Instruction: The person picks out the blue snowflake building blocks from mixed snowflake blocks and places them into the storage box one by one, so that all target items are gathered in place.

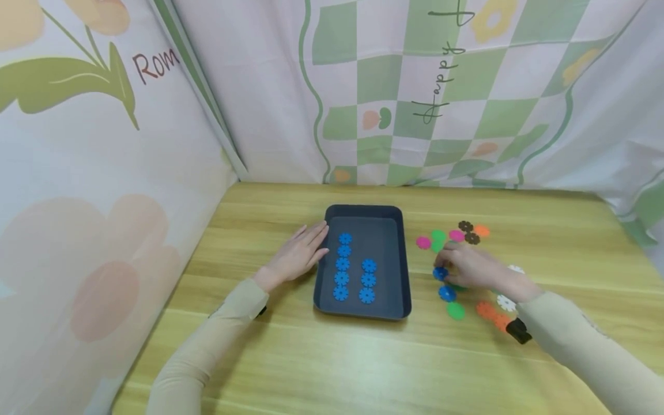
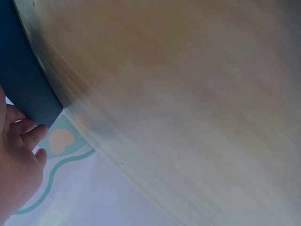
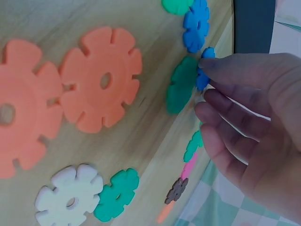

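Observation:
A dark rectangular tray [image 1: 383,239] lies on the table with two columns of blue notched plastic discs, several in the left column [image 1: 342,264] and three in the right [image 1: 368,280]. My left hand [image 1: 298,253] rests against the tray's left side with fingers extended; the left wrist view catches part of that hand [image 2: 21,160] beside the tray wall [image 2: 23,70]. To the tray's right, my right hand [image 1: 474,268] pinches a blue disc [image 3: 203,70] between thumb and fingers. Another blue disc [image 1: 447,293] lies just in front of it, and a green disc [image 3: 181,85] is close by.
Loose discs surround the right hand: pink [image 1: 423,242], light green [image 1: 456,310], brown [image 1: 472,238], orange [image 1: 486,310] and white [image 1: 505,302]. A black wrist device [image 1: 519,331] sits under the right sleeve. Patterned cloth [image 1: 378,80] hangs behind the table.

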`<state>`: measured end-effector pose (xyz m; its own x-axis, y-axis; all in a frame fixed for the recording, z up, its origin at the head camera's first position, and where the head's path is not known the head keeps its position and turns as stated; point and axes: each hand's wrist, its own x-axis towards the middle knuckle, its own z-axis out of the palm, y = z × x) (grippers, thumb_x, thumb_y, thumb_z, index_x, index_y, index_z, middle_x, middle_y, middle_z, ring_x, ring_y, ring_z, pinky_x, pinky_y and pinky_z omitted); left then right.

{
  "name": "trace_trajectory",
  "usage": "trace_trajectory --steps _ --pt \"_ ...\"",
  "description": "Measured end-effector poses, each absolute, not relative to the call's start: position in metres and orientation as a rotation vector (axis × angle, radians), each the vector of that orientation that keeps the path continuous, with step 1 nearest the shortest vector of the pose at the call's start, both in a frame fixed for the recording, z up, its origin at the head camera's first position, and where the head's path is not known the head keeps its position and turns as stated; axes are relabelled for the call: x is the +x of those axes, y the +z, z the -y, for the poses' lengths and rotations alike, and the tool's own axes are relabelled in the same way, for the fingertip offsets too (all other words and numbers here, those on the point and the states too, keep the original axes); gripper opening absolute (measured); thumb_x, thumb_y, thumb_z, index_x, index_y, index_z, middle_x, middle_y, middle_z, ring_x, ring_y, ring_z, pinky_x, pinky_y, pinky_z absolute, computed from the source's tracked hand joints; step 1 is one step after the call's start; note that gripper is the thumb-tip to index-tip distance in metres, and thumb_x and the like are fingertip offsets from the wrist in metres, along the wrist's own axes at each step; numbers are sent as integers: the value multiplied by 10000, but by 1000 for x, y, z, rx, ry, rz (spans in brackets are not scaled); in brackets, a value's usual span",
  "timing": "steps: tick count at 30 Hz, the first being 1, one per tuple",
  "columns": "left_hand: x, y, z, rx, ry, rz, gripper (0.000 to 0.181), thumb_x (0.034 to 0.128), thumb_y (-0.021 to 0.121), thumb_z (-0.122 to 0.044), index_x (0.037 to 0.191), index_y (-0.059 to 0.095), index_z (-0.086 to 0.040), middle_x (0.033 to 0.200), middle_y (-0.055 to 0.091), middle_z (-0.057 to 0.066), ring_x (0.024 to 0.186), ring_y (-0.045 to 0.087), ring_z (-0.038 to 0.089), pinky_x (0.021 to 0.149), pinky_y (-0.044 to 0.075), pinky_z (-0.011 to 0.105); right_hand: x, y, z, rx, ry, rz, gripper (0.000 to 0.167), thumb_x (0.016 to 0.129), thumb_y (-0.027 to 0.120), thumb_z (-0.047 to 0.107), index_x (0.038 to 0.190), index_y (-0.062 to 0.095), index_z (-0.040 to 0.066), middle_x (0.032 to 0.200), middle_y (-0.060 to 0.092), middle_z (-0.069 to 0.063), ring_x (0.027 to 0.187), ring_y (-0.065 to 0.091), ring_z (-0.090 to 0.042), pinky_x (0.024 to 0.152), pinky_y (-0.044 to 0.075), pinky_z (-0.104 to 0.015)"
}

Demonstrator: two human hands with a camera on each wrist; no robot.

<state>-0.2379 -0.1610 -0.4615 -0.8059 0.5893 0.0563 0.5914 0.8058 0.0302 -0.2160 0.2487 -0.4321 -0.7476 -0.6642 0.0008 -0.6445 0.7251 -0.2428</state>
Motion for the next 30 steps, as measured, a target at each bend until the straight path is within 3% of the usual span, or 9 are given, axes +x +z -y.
trace_trajectory --steps 10,16,22,30 --pt "-237 -461 161 -970 -69 2952 615 1086 313 -419 1571 248 -47 1655 239 108 1537 251 233 1274 203 440 -217 -434 -249 -1162 -410 -2791 141 757 756 2 856 704 89 836 613 18 765 546 -87 634 524 -211" --pt "-236 -461 160 -960 -47 2969 611 1088 306 -416 1574 239 -53 1658 231 100 1540 242 224 1277 193 427 -217 -436 -251 -1189 -432 -2756 195 773 757 34 912 652 121 821 559 47 746 436 -49 609 439 -203" --pt "-236 -462 161 -970 -57 2921 595 1085 349 -386 1558 283 -31 1640 276 123 1520 293 245 1263 232 445 -217 -436 -250 -1170 -406 -2741 206 803 788 119 973 671 115 867 583 39 773 479 -52 636 468 -205" --pt "-238 -462 162 -973 -89 2896 590 1081 367 -378 1552 301 -27 1632 296 126 1515 306 245 1260 242 450 -215 -435 -248 -1122 -437 -2765 176 813 793 157 933 682 94 882 624 13 781 549 -71 661 520 -212"
